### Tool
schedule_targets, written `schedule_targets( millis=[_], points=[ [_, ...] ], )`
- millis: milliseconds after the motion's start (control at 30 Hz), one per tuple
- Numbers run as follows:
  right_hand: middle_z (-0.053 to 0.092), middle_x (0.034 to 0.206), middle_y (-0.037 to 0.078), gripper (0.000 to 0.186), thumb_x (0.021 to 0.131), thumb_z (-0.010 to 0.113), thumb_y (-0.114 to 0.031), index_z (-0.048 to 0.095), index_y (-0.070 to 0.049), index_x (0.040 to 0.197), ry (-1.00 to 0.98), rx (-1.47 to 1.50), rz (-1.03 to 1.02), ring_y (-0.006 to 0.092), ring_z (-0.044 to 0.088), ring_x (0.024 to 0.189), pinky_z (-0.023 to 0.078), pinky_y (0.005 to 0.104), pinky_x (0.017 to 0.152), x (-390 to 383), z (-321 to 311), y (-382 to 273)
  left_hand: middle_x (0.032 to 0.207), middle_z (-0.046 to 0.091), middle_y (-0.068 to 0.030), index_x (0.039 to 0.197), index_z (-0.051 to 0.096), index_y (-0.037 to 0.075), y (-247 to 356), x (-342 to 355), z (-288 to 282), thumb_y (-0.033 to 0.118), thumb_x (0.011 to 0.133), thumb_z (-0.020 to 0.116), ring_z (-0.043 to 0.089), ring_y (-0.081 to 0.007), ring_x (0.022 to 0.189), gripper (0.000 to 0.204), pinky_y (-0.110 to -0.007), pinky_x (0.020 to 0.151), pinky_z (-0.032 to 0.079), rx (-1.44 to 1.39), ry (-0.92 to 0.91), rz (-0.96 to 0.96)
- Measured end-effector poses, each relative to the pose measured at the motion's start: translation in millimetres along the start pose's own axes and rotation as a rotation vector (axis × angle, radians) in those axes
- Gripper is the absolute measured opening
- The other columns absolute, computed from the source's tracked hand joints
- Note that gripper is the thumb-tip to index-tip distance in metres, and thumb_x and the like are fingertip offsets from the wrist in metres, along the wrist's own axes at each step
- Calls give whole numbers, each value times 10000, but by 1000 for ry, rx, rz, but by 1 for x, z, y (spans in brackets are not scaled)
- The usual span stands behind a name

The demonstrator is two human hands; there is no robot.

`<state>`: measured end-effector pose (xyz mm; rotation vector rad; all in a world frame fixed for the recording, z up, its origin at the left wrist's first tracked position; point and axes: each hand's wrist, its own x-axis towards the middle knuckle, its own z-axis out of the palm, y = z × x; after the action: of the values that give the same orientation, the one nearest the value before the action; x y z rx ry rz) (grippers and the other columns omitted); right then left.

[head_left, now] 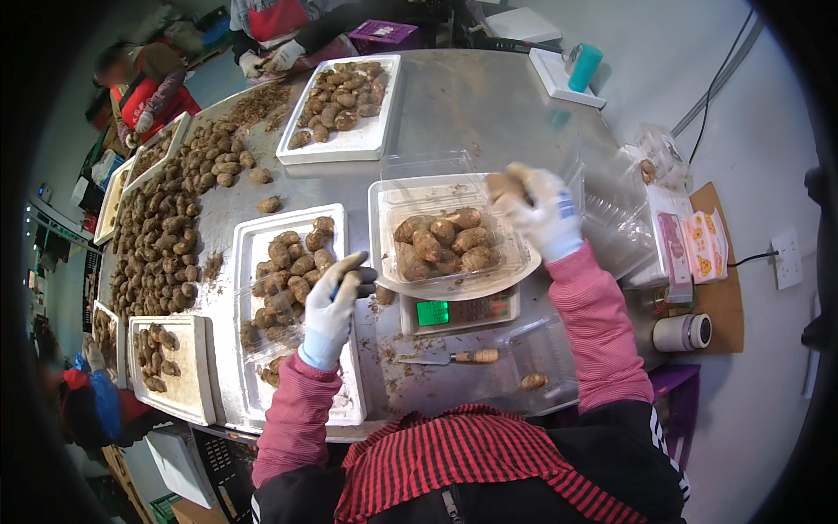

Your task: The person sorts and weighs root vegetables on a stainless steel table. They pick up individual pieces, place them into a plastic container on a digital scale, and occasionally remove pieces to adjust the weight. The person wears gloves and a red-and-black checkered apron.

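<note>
My right hand [548,214], in a white glove with soiled fingertips, is raised over the right rim of the scale's white pan [381,270]. It is blurred, but a brown lump like a taro [504,186] shows at its fingers. On the pan rests a clear plastic tub [397,203] with several brown taros [428,244] inside. My left hand [330,306], gloved with dark fingertips, hovers half curled and open over the right edge of a white foam tray [353,393]. Taros [297,262] lie in that tray, some under or in another clear plastic container [262,332].
The scale's display [432,313] glows green. Before it lie a knife [449,357] and a clear container [559,349] with one small taro. Stacked clear containers [615,218] stand right. A taro heap [157,244] and foam trays [288,157] fill the left; co-workers [148,96] stand beyond.
</note>
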<state>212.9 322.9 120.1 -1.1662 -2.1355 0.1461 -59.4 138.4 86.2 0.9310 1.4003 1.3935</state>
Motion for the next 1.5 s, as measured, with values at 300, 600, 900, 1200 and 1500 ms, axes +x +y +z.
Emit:
schedule_targets(
  millis=[300, 600, 900, 1200, 1500],
  points=[
    [696, 1007, 225, 428, 891, 646, -302, 637, 40, 1149, 59, 239, 82, 322, 689, 921, 537, 368, 827, -11, 21, -18, 1078, 677, -116, 1279, 572, -47, 3, 36, 30, -8, 963, 517, 654, -153, 955, 324, -275, 872, 523, 129, -28, 242],
    [687, 994, 105, 398, 983, 551, -312, 606, 41, 1158, 346, 831, 443, 178, 666, 867, 543, 304, 766, -28, 29, 9, 1326, 539, -169, 975, 698, 118, 15, 99, 117, 155, 809, 619, 469, -412, 1242, 188, -555, 1032, 351, 1195, -336, 929],
    [679, 1023, 139, 579, 982, 521, -465, 562, 78, 1179, 272, 955, 519, 200, 676, 888, 561, 325, 791, -63, 26, 30, 1486, 384, -224, 1110, 696, 66, 0, 132, 148, 418, 791, 639, 313, -403, 1393, 478, -543, 1147, 217, 1505, -562, 658],
    [694, 988, 119, 523, 993, 495, -412, 579, 67, 1187, 306, 989, 454, 192, 687, 826, 566, 309, 726, -62, 37, 18, 1451, 404, -175, 1033, 741, 111, -3, 146, 152, 388, 774, 676, 311, -365, 1381, 384, -523, 1115, 278, 1416, -556, 574],
    [663, 1061, 91, 381, 1008, 483, -255, 584, 57, 1200, 294, 891, 446, 134, 630, 937, 516, 273, 828, -64, 17, 15, 1280, 553, -214, 887, 708, 105, 14, 133, 99, 237, 777, 687, 499, -411, 1199, 173, -501, 1004, 396, 1181, -358, 912]
  ],
)
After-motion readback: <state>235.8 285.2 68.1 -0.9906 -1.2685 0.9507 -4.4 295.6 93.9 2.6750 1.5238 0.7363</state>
